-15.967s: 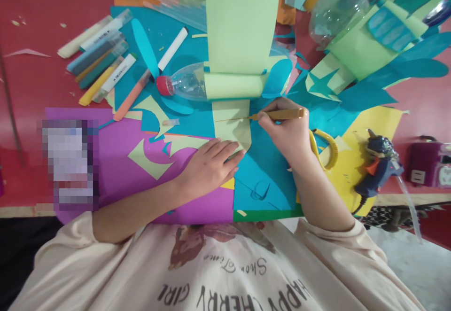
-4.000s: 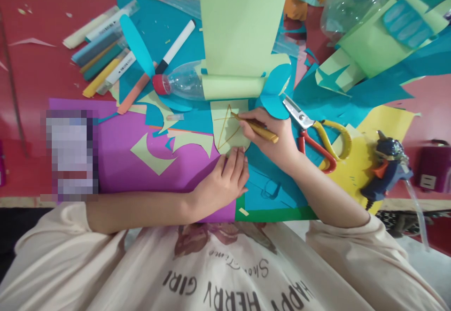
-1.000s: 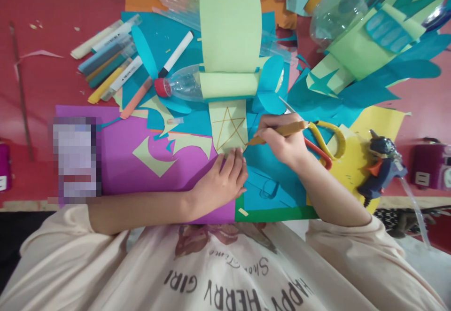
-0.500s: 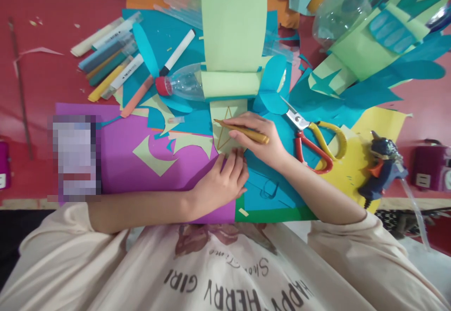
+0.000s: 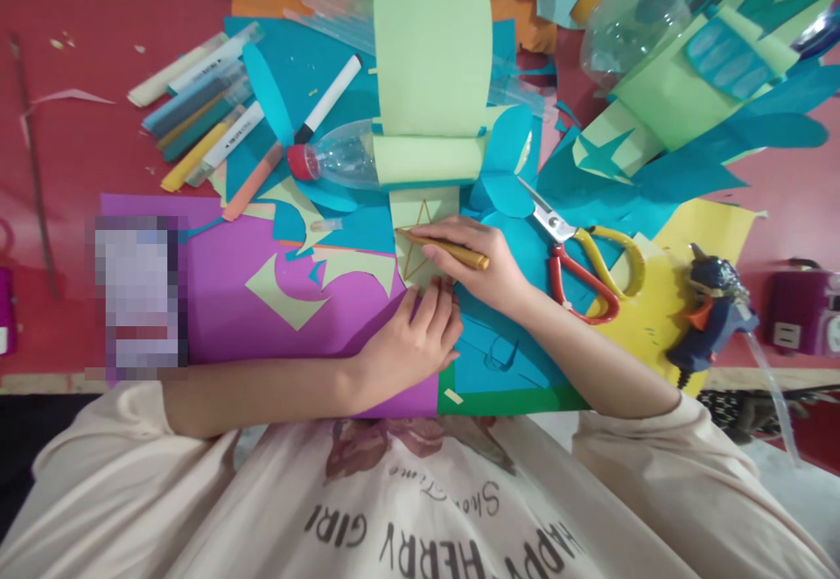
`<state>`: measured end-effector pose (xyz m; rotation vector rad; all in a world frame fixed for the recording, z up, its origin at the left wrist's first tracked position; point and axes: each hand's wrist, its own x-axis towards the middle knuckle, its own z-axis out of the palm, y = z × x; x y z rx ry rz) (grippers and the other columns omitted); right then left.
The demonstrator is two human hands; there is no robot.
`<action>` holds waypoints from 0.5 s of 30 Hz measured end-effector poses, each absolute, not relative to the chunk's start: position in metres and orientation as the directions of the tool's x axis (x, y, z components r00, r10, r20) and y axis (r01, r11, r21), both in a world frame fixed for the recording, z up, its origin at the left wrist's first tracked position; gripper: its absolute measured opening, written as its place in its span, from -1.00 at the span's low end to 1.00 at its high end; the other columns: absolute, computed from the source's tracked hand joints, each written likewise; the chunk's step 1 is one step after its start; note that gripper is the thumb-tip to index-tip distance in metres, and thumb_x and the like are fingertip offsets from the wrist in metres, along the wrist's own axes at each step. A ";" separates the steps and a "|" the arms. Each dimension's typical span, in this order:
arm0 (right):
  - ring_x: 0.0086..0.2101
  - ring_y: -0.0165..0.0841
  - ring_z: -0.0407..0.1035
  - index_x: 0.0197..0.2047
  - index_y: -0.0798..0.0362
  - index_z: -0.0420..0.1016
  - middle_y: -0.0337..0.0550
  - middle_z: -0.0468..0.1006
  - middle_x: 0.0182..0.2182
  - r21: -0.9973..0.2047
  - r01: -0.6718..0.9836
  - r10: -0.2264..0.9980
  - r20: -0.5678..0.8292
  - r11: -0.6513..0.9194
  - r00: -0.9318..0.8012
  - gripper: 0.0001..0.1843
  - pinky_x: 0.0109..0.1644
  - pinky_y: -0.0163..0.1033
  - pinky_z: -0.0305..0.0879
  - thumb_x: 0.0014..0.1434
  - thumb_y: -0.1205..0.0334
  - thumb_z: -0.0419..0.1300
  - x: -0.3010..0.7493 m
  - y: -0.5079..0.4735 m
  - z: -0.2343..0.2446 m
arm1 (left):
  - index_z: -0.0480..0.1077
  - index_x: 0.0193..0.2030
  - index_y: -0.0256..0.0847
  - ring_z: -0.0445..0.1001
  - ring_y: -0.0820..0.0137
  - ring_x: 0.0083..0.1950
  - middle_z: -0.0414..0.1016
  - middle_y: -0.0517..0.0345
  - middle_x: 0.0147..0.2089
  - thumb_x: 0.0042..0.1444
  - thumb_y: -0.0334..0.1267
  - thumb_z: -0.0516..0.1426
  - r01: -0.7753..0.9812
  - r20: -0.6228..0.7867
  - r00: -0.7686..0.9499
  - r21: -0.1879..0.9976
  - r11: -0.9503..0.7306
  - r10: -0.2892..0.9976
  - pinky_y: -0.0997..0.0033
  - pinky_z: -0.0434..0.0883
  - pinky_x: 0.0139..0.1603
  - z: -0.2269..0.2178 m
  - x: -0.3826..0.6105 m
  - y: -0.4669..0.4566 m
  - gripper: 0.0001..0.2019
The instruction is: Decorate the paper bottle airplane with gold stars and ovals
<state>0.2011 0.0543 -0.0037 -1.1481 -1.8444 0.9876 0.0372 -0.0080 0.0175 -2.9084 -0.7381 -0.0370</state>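
Observation:
In my right hand (image 5: 492, 266) is a brown marker (image 5: 469, 255), pinched between the fingers. Its tip touches a pale green paper tab (image 5: 403, 205) that carries brown outlines of a partly drawn star. My left hand (image 5: 416, 334) lies flat over the tab's lower end, fingers stretched out and pressing on it. The tab extends below a clear plastic bottle (image 5: 345, 155) with a red cap (image 5: 300, 162), lying on its side and wrapped in pale green paper (image 5: 426, 159). A large rounded green piece (image 5: 433, 45) rises above the wrap, and blue paper petals (image 5: 505, 185) sit at its right end.
Open scissors (image 5: 556, 227) lie right of my right hand, with a glue gun (image 5: 715, 325) farther right. Several markers (image 5: 197, 98) are grouped at upper left, above a phone (image 5: 137, 295). Paper scraps (image 5: 285, 290) cover purple paper (image 5: 223, 325). Another paper-covered bottle (image 5: 682, 98) is upper right.
My right hand and the marker have shifted slightly left and down, moving the tip along the star's left side. My left hand stays in place.

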 end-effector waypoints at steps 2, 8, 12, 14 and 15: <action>-0.24 -0.34 0.50 -0.07 0.05 0.59 -0.11 0.64 -0.26 -0.882 0.351 0.920 0.192 0.314 -0.341 -0.75 -0.16 -0.22 0.42 0.28 0.19 0.14 0.201 0.055 -0.004 | 0.38 0.12 -0.56 0.49 0.03 0.13 0.49 -0.40 0.11 0.32 -0.11 0.05 0.476 0.061 0.879 -0.124 -0.870 0.473 0.14 0.47 0.05 0.017 0.037 -0.008 -0.53; -0.28 -0.37 0.50 -0.10 0.16 0.58 -0.07 0.62 -0.30 -0.867 0.335 0.900 0.242 0.368 -0.361 -0.77 -0.20 -0.27 0.41 0.27 0.27 0.16 0.202 0.055 -0.001 | 0.38 0.11 -0.57 0.49 0.01 0.13 0.47 -0.43 0.13 0.30 -0.11 0.08 0.482 0.067 0.876 -0.105 -0.870 0.477 0.12 0.47 0.05 0.015 0.037 -0.008 -0.52; -0.28 -0.37 0.50 -0.12 0.14 0.58 -0.08 0.61 -0.31 -0.870 0.369 0.908 0.179 0.326 -0.378 -0.78 -0.20 -0.27 0.41 0.27 0.27 0.13 0.205 0.054 0.006 | 0.38 0.11 -0.55 0.50 0.04 0.12 0.48 -0.40 0.13 0.31 -0.10 0.06 0.487 0.073 0.873 -0.126 -0.864 0.482 0.14 0.48 0.04 0.015 0.038 -0.009 -0.53; -0.28 -0.37 0.50 -0.15 0.11 0.58 -0.09 0.61 -0.31 -0.873 0.383 0.914 0.152 0.303 -0.376 -0.79 -0.20 -0.26 0.42 0.27 0.27 0.13 0.206 0.054 0.009 | 0.38 0.12 -0.55 0.50 0.04 0.13 0.48 -0.39 0.13 0.31 -0.10 0.06 0.487 0.061 0.873 -0.133 -0.863 0.483 0.15 0.48 0.05 0.014 0.038 -0.009 -0.52; -0.29 -0.37 0.49 -0.16 0.11 0.58 -0.10 0.61 -0.32 -0.874 0.387 0.917 0.143 0.294 -0.373 -0.80 -0.20 -0.26 0.42 0.27 0.27 0.13 0.207 0.054 0.010 | 0.37 0.13 -0.56 0.49 0.04 0.13 0.48 -0.39 0.12 0.31 -0.10 0.06 0.485 0.057 0.874 -0.135 -0.864 0.482 0.15 0.48 0.05 0.014 0.038 -0.009 -0.52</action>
